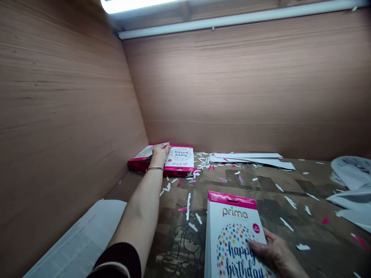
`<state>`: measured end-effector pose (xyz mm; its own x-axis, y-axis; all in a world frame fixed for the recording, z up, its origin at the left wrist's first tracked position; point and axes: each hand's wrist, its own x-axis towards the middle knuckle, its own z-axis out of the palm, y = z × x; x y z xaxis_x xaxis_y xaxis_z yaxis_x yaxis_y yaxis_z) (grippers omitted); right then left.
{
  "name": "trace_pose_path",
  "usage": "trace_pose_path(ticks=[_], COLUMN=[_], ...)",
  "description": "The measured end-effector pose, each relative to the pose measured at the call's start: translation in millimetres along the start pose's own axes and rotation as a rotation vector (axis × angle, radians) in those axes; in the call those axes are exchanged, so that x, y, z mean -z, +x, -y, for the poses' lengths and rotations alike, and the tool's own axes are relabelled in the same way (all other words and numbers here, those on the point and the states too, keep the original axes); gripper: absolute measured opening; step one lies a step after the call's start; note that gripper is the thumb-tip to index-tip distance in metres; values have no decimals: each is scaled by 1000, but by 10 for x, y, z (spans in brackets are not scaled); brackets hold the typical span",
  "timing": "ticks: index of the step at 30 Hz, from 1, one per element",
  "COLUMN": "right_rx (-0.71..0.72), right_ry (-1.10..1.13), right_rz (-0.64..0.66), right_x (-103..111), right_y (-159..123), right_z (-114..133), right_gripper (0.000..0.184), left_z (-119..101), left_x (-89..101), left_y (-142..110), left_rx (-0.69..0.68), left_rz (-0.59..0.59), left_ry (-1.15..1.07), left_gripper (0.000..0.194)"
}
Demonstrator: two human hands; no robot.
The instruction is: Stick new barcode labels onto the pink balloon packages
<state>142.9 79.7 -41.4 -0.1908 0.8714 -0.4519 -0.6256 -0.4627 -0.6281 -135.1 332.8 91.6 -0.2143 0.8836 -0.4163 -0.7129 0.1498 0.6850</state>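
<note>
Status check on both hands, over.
Left hand on far pink-edged packs. Right hand holding white pink-topped Prima birthday pack. White paper scraps strewn between.

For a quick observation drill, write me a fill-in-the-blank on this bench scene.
The right hand holds a card pack branded ____.
The lettering on that pack reads happy ____.
Scattered over the bench are white and ____ paper scraps.
The left hand rests on a stack of packs, and the number of bangles on its wrist is ____.

Answers: prima; birthday; pink; one.
</note>
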Motion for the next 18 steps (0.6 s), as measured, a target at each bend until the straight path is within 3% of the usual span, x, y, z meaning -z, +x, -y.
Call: trace_pose_path(ticks=[3,6,7,9,10,11,14,16,18], right_rx=[7,100,161,292,363,438,629,688,722], right_ry=[-23,-72,-97,-170,-219,-273,-437,-536,-621], right_rz=[5,-20,-32,-46,-49,-53,-94,-145,-190], right_x=[-21,-46,-58,-77,-81,-78,-41,1,43], right_y=[-58,-115,-139,-197,-232,-271,-397,-470,-513], right_z=[59,151,189,255,276,284,228,161,109], right_gripper=[43,43,43,42,41,40,35,30,27], left_z=[-20,294,470,864,1053,1220,1538,1616,1646], left_x=[-41,-1,51,220,325,431,682,760,791], left_y=[-37,-453,-695,-1263,-1550,-1814,-2362,-2516,-2546], left_rx=[37,60,56,-49,-14,0,-130,-185,-189], left_rz=[-10,87,170,561,729,807,681,610,611], left_ry=[112,233,278,443,498,548,544,536,528], left_gripper=[37,55,57,62,66,70,75,64,47])
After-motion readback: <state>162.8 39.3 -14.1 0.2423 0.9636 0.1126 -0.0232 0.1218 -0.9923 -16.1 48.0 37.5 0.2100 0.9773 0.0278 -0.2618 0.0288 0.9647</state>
